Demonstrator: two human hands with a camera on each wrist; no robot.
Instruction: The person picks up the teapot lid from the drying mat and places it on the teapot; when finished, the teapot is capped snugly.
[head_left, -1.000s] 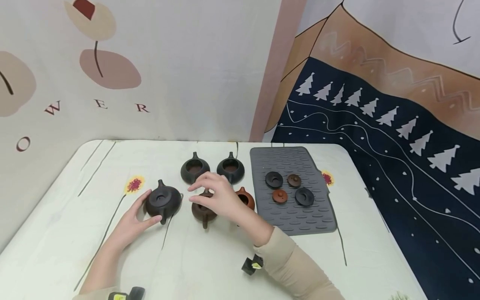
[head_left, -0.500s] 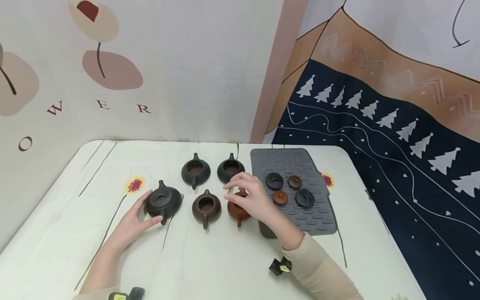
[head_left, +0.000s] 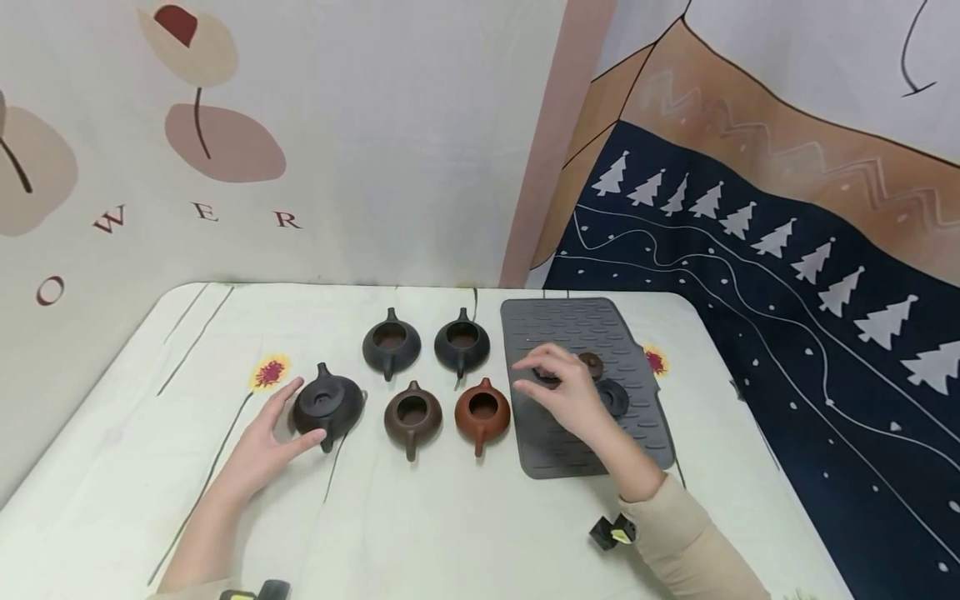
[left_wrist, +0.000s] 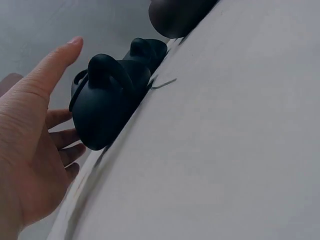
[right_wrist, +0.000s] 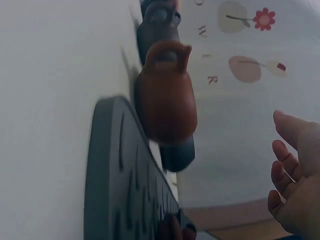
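- Left hand (head_left: 258, 450): thumb and fingers spread loosely around the lidded black teapot (head_left: 327, 408), toward the table's (head_left: 420, 533) left edge; no clenched grip, fingertip contact can't tell for sure.
- Lidded black teapot: upright on the table, nearer the left edge than the rest, handle toward the person.
- Right hand (head_left: 566, 392): grip released, nothing held, thumb apart from loosely bent fingers, above the grey ridged mat (head_left: 570, 321).
- Grey ridged mat: on the table's right part, far end close to the far edge.
- On mat, by the hand: small brown lid (head_left: 592, 364) and black ring-shaped lid (head_left: 615, 400) toward the mat's right edge; dark lid (head_left: 546, 377) mostly hidden behind the fingers, left of them.
- Reddish-brown teapot (head_left: 482, 429): upright, just beside the mat's left edge, mouth uncovered.
- Dark brown teapot (head_left: 412, 432): upright, between the reddish-brown and lidded ones, mouth uncovered.
- Far row, toward the table's far edge: left black teapot (head_left: 391, 357), right black teapot (head_left: 462, 358), upright, side by side, apart, mouths uncovered.
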